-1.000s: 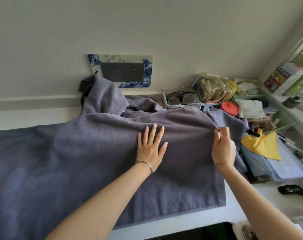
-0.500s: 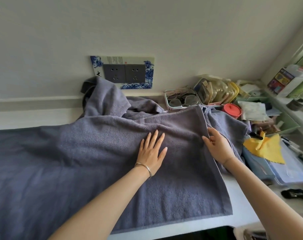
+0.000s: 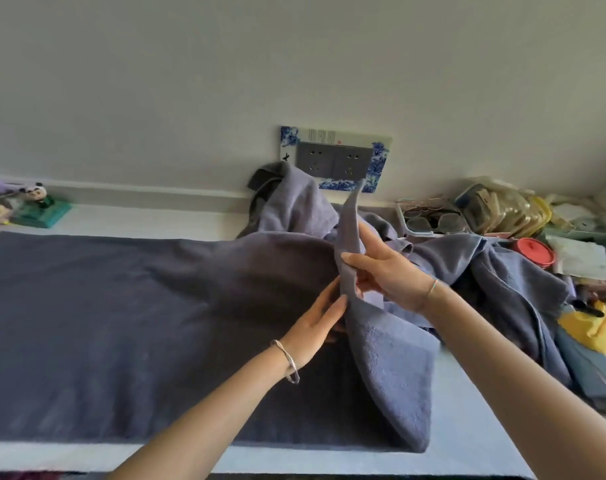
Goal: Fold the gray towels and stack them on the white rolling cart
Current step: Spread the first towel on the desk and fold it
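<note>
Towel edge [image 3: 349,230] stands pinched in right fingers [image 3: 360,259], left fingers [image 3: 329,306] flat against it.

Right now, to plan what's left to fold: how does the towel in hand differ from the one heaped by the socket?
The held towel is spread flat with one end lifted; the heaped towel is crumpled. The held towel is gripped; the heaped towel lies untouched. Both are gray.

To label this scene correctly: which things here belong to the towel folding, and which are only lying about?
Belong to the job: gray towel, its end lifted in the grip of the right hand; left hand, flat against it; heap of gray towels behind.

Lying about: red lid, yellow cloth, panda toy, tray of glasses, wall socket.
</note>
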